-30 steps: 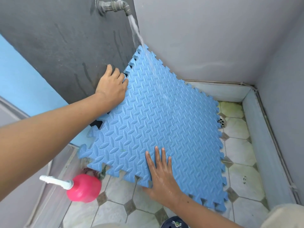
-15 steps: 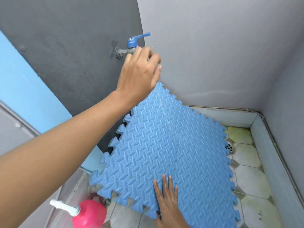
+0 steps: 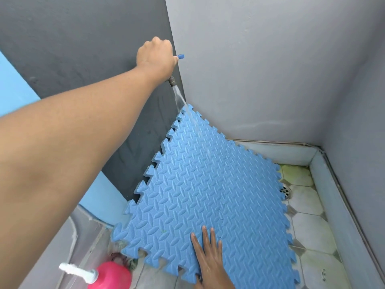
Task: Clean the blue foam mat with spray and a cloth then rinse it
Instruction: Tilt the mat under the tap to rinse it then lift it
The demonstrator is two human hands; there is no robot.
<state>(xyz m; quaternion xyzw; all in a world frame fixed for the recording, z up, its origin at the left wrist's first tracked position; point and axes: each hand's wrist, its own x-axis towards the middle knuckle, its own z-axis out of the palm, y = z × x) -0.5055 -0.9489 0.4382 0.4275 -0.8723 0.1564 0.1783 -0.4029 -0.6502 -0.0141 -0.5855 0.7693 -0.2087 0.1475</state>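
Pink bottle [image 3: 110,275]: white nozzle, contents hidden.
Foam mat [image 3: 208,195]: blue, embossed, jigsaw-edged.
Left hand [image 3: 156,56]: closed round tap handle [image 3: 180,56].
Right hand [image 3: 210,259]: flat, fingers spread on mat.

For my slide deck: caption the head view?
Left hand on tap, water hitting mat; right hand steadies it.

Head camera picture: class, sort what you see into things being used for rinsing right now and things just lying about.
In use: mat, tap, water stream, left hand on the tap handle, right hand on the mat.
Lying about: pink bottle, floor drain.
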